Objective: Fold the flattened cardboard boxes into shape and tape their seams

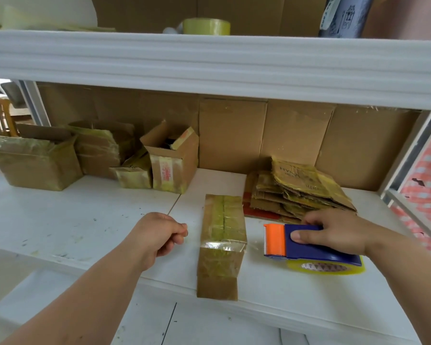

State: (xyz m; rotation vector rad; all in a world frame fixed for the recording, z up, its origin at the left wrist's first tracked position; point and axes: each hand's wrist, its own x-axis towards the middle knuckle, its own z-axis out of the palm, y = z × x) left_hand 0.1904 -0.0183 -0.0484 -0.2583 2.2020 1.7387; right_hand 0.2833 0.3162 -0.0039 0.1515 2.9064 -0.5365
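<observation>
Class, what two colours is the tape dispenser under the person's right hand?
The tape dispenser is dark blue with an orange front; head view.

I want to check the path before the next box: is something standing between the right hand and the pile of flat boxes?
Nothing visible. The right hand grips the tape dispenser, and the pile of flattened boxes lies directly behind it.
</observation>
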